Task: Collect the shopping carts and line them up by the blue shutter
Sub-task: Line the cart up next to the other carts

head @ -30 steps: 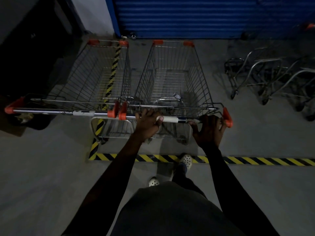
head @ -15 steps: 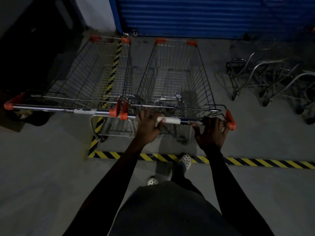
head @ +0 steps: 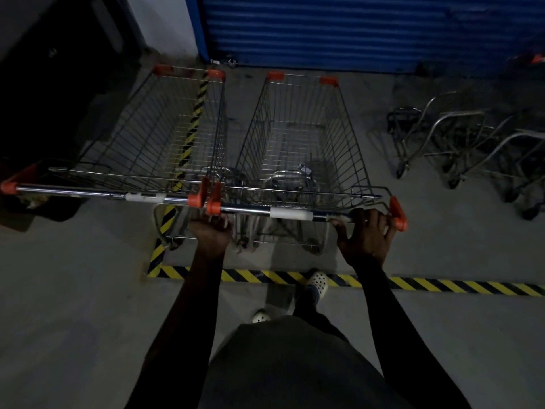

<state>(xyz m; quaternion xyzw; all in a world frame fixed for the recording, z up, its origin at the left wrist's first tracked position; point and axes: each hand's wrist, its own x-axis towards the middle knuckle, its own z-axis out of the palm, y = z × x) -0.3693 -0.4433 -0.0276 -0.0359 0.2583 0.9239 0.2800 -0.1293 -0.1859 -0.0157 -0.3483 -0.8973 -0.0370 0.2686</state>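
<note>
Blue ribbed metal fills the top of the frame: the shutter (head: 354, 28), closed down to the grey concrete floor (head: 73, 290). Two wire shopping carts stand side by side in the middle of the picture, noses toward the shutter and near it. The left cart (head: 153, 134) sits over a strip of yellow-and-black tape running up the frame. The right cart (head: 300, 137) stands just beside it, and their orange end caps almost meet at centre frame. At the right edge a cluster of bare metal trolley frames (head: 460, 143) is parked well apart from the carts. A second band of striped tape (head: 442, 286) crosses the lower middle of the frame from left of centre to the right edge.

The right cart's handle (head: 290, 214), a chrome bar with a white sleeve, lies nearest the person. The left grip (head: 211, 231) is closed around this handle at its left end, beside the orange cap. The right grip (head: 365, 234) holds the same handle at its right end, with fingers (head: 380, 219) hooked over the bar and the thumb spread out below it.

Below the handle, two white perforated shoes show on the floor, one (head: 317, 281) on the tape band and one (head: 261, 315) behind it. A small pale scrap (head: 305, 169) lies in the right cart's basket; what it is cannot be told.
</note>
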